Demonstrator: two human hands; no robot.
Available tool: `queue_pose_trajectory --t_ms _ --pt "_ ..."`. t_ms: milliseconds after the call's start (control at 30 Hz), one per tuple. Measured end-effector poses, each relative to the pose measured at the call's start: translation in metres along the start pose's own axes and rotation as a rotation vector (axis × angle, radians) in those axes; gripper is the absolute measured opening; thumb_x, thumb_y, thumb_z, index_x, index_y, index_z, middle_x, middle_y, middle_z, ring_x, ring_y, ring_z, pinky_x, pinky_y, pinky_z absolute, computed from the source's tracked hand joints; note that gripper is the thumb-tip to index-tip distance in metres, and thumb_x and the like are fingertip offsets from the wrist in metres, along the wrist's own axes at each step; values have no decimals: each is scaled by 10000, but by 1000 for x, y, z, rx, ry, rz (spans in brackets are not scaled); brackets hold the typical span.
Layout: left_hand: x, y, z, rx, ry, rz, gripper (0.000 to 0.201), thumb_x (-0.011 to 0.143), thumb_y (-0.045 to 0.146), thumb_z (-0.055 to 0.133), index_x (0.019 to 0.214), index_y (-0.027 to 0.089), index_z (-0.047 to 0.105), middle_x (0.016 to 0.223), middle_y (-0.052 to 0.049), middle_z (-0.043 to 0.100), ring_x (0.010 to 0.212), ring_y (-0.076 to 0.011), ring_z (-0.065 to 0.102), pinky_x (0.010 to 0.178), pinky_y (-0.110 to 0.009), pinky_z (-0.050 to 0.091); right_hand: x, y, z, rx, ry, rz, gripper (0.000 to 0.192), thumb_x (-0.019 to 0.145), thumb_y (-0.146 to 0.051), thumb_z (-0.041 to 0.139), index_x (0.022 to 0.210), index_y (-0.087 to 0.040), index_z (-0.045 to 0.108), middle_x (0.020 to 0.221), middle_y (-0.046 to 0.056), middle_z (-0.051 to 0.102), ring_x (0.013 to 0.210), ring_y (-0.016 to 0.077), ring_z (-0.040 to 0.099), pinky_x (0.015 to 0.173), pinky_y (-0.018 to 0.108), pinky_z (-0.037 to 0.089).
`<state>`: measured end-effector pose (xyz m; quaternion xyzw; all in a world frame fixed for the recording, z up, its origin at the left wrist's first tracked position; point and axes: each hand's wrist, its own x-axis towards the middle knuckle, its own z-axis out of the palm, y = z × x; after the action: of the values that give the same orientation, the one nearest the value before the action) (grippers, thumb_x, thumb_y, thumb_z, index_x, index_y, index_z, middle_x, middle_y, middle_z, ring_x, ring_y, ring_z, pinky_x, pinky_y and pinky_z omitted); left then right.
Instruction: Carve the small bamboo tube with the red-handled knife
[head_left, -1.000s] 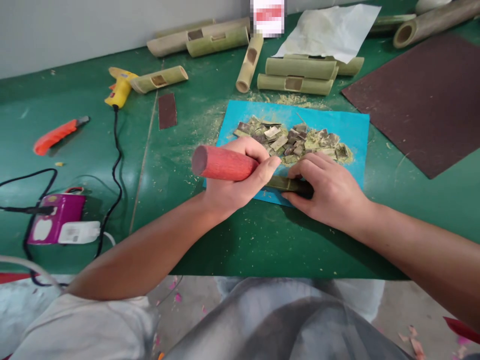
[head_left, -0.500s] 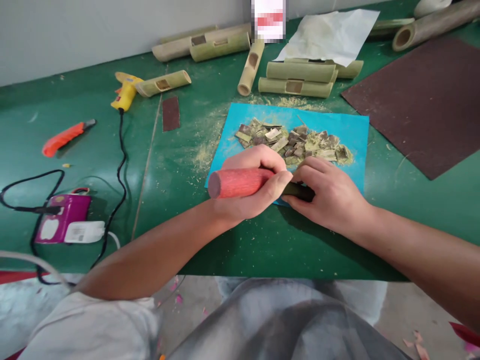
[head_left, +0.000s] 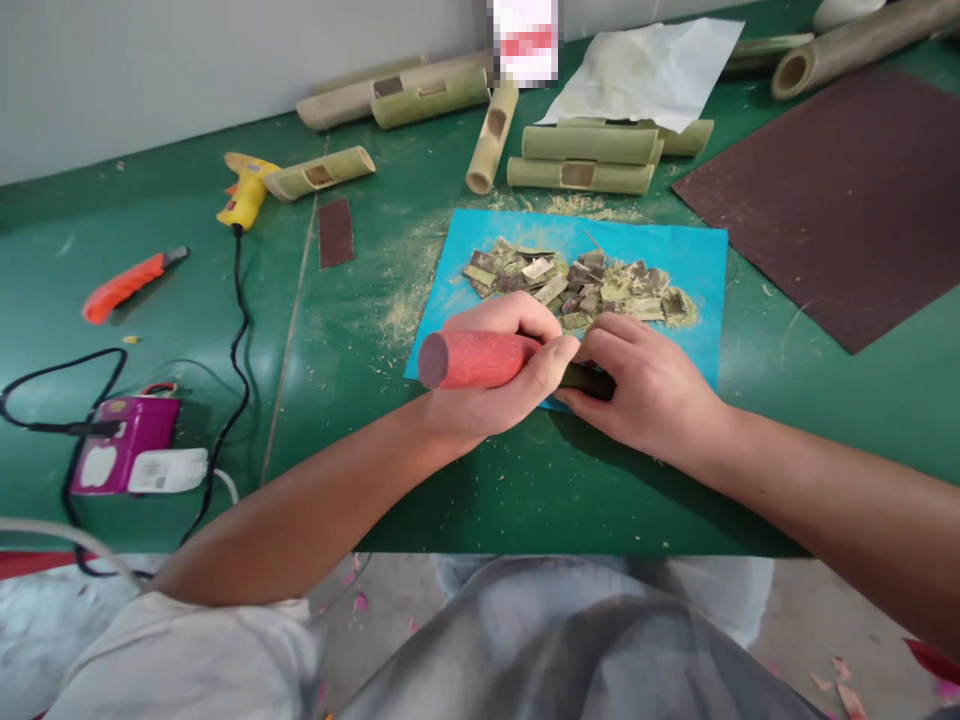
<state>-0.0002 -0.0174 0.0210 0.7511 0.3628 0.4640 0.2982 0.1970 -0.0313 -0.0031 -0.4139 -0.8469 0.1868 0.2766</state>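
soft, moderately bright light leaves a pale sheen on the left of the green tabletop (head_left: 356,310), while a diffuse shadow lies just on the near side of the right hand (head_left: 645,375). the sleeve (head_left: 187,655) looks soft-edged, and one upright patch (head_left: 523,42) (white and red) is coarsely pixelated.

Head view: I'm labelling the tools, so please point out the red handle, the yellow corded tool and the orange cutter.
Red handle (head_left: 482,360): head view, on the side of its exposed length.
Yellow corded tool (head_left: 247,196): head view, on its body.
Orange cutter (head_left: 132,282): head view, on its handle.
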Motion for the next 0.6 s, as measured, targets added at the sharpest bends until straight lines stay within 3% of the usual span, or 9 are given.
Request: queue_pose_trajectory --t_ms 167,333,600 --pt "5 1 6 25 17 -19 311 940 436 738 768 198 635 687 3 677 618 -115 618 590 -278 507 2 2 3 5 28 2 127 906 -242 623 799 -216 560 811 43 554 749 194 486 668 328 388" --pt "9 -12 22 31 216 -6 322 891 408 781 723 203 599 680 29 631 617 -102 588 640 -274 523 4 4 5 52 -35 45 56 840 -214 660 845 -200 605 926 92 634 848 223 553 759 354 450" --pt "13 -22 32 -47 285 -54 491 947 539 705 626 196 562 612 31 557 559 -90 509 612 -285 475 9 3 7 40 -31 62 213 799 -201 727 753 -223 520 829 30 539 759 178 451 684 318 373"
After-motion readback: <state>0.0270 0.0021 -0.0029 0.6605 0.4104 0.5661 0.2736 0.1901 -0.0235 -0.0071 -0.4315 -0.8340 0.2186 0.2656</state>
